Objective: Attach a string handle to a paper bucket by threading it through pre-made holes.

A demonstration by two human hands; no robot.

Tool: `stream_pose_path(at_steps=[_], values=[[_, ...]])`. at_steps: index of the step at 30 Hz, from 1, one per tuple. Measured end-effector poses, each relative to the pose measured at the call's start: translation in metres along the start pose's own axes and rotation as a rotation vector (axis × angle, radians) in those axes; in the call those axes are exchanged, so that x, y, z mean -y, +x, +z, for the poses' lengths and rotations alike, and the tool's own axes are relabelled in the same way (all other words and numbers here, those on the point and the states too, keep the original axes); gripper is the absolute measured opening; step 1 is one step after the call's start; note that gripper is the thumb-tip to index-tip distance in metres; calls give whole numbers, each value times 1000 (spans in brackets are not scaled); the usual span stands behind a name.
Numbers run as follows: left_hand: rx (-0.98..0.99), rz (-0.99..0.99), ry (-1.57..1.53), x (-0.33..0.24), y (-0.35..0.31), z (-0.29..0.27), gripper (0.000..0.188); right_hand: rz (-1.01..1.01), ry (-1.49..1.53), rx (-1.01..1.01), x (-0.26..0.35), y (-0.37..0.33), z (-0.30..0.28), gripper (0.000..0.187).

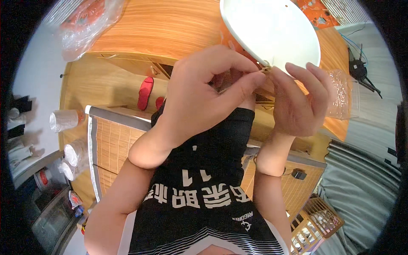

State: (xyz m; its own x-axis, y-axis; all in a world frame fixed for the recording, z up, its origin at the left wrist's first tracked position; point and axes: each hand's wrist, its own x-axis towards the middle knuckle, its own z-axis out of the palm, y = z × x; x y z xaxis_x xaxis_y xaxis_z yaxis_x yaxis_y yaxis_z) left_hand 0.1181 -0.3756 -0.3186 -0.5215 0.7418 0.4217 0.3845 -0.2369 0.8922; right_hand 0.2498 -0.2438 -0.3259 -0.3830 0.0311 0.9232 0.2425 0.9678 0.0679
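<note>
One small tan fastener [266, 69], light and fiddly, pinched between left hand [204, 91] thumb and forefinger, right hand [299, 100] fingertips closing beside it, under round white plastic dish [276, 29] rim.

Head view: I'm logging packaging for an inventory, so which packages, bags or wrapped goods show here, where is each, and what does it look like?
Clear plastic bag: top left on the wooden table, crumpled, with orange-red contents.
Clear plastic container: right of the right hand, boxy, see-through, textured.
Wrapped cup stacks: left edge, white cups lying in clear sleeves.
White lettering: on the person's black shirt, below the left hand.
No screens or signs show.
</note>
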Motion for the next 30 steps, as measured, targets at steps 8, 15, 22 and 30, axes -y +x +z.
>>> stream_pose_path(at_steps=[8, 15, 22, 30], values=[[-90, 228, 241, 0, 10, -5, 11, 152, 364, 50, -5, 13, 1, 18], [94, 481, 526, -6, 30, -30, 32, 143, 336, 98, -4, 21, -1, 18], [313, 234, 526, -50, 62, -42, 12, 172, 337, 294, -2, 30, -5, 9], [401, 372, 397, -45, 80, -43, 15, 221, 359, 337, -1, 29, -3, 6]])
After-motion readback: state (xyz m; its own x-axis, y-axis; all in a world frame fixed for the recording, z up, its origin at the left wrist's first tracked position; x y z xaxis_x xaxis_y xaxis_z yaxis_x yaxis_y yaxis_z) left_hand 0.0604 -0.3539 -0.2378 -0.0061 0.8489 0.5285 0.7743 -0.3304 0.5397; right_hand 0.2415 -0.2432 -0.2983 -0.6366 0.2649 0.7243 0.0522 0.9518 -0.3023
